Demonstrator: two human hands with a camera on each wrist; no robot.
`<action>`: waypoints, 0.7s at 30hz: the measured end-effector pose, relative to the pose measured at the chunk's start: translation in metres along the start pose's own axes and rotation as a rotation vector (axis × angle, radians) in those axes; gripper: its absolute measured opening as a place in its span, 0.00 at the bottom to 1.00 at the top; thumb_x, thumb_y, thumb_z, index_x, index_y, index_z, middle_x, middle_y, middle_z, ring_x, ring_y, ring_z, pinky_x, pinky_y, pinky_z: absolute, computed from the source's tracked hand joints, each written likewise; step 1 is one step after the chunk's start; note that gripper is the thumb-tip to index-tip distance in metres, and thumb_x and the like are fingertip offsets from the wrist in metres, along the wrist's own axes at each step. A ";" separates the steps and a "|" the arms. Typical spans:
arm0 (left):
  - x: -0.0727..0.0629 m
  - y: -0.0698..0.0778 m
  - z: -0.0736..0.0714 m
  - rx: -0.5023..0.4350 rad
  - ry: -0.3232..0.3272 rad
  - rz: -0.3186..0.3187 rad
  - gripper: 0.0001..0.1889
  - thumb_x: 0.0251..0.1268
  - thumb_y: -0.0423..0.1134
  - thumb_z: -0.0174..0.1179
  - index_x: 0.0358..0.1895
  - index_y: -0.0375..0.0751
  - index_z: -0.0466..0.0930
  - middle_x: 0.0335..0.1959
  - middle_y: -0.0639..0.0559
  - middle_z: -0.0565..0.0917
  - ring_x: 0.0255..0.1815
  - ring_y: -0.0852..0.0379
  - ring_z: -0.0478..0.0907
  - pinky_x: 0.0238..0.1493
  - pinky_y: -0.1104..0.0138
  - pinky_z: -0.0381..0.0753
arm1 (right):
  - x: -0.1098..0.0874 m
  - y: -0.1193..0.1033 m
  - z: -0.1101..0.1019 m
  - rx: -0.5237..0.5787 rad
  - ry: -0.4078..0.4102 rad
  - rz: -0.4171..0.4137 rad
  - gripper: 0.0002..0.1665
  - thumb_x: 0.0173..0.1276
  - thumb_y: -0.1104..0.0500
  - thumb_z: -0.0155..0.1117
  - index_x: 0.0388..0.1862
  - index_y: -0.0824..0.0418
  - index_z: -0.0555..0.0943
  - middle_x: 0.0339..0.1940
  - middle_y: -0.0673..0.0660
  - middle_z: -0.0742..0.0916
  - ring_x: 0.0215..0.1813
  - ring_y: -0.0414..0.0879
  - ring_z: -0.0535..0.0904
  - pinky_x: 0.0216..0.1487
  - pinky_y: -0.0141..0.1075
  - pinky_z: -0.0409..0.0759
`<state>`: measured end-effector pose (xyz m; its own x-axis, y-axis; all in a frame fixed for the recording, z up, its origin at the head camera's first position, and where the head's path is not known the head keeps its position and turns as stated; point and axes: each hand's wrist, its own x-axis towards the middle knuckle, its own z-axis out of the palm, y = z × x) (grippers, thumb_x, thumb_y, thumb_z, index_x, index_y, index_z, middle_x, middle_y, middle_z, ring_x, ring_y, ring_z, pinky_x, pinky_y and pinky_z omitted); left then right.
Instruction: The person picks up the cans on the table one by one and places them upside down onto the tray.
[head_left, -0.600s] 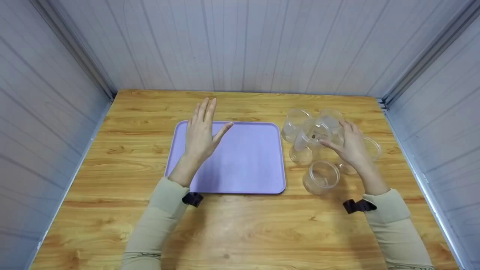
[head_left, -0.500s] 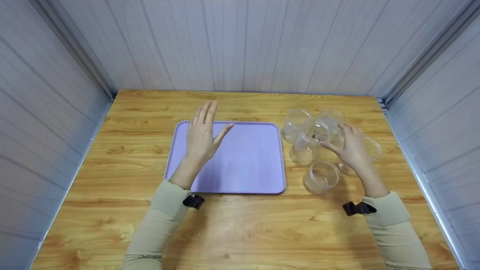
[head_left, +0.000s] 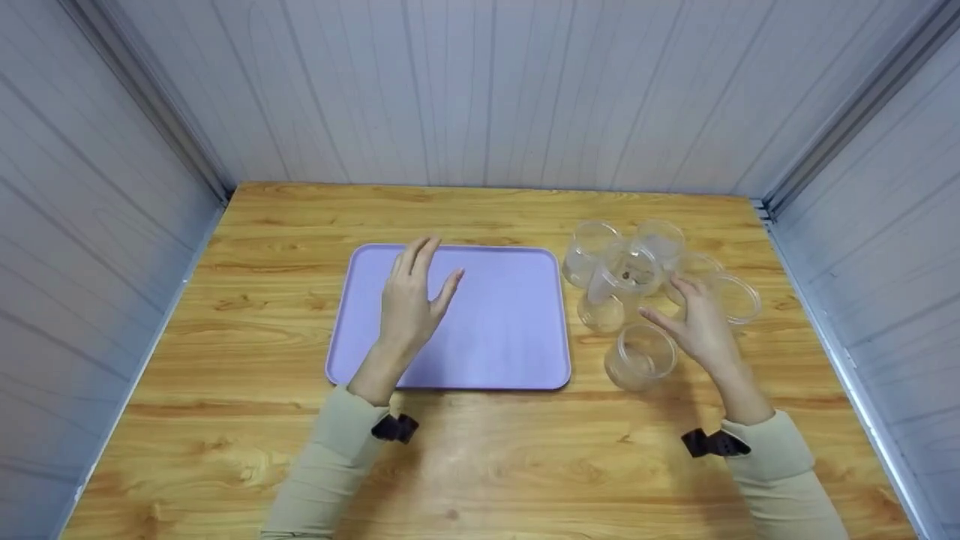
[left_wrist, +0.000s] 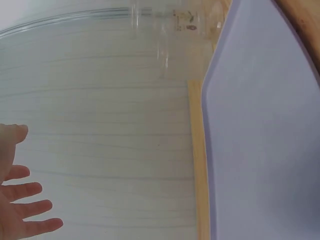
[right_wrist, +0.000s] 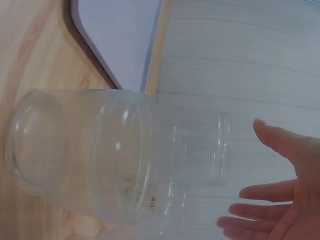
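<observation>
Left hand [head_left: 407, 311] is held over the purple tray [head_left: 499, 322], fingers spread, nothing gripped. Right hand [head_left: 701, 326] is held with thumb and fingers apart too, nothing pinched, right by a bunch of clear jars [head_left: 634, 271]. Those are all clustered on the wooden table [head_left: 540, 465], just right of the tray. The front jar [head_left: 639, 366] is stood upright, nearest the person. Black straps [head_left: 395, 427] are worn at both cuffs.

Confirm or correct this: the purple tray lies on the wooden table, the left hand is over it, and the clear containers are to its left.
Wrong side: the head view shows the clear containers to the right of the purple tray. The tray does lie on the wooden table, with the left hand over it.
</observation>
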<state>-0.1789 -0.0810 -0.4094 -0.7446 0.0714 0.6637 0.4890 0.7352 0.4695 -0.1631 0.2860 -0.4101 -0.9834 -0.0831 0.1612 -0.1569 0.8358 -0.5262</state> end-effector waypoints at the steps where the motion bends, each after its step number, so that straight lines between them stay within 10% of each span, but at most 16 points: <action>1: -0.002 0.001 0.001 -0.010 0.015 0.005 0.25 0.58 0.46 0.57 0.54 0.32 0.70 0.51 0.41 0.72 0.52 0.47 0.69 0.52 0.59 0.69 | -0.001 0.001 0.002 0.005 -0.002 -0.006 0.44 0.54 0.48 0.65 0.57 0.79 0.64 0.57 0.75 0.67 0.60 0.69 0.57 0.58 0.58 0.55; 11: -0.023 0.001 0.009 -0.063 0.069 -0.001 0.20 0.56 0.42 0.60 0.48 0.31 0.74 0.45 0.42 0.77 0.48 0.48 0.72 0.50 0.61 0.70 | -0.015 0.009 0.020 0.044 -0.024 -0.027 0.46 0.52 0.50 0.68 0.59 0.79 0.62 0.59 0.75 0.64 0.59 0.69 0.59 0.55 0.58 0.59; 21: -0.044 0.001 0.020 -0.135 -0.051 -0.108 0.22 0.59 0.45 0.57 0.51 0.31 0.73 0.48 0.42 0.76 0.51 0.48 0.71 0.53 0.62 0.69 | -0.022 0.015 0.035 0.022 -0.150 0.045 0.54 0.48 0.45 0.69 0.64 0.73 0.55 0.62 0.78 0.55 0.60 0.73 0.52 0.54 0.64 0.55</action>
<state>-0.1548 -0.0698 -0.4495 -0.8168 0.0334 0.5760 0.4587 0.6431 0.6132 -0.1471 0.2810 -0.4509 -0.9917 -0.1278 0.0112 -0.1130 0.8285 -0.5485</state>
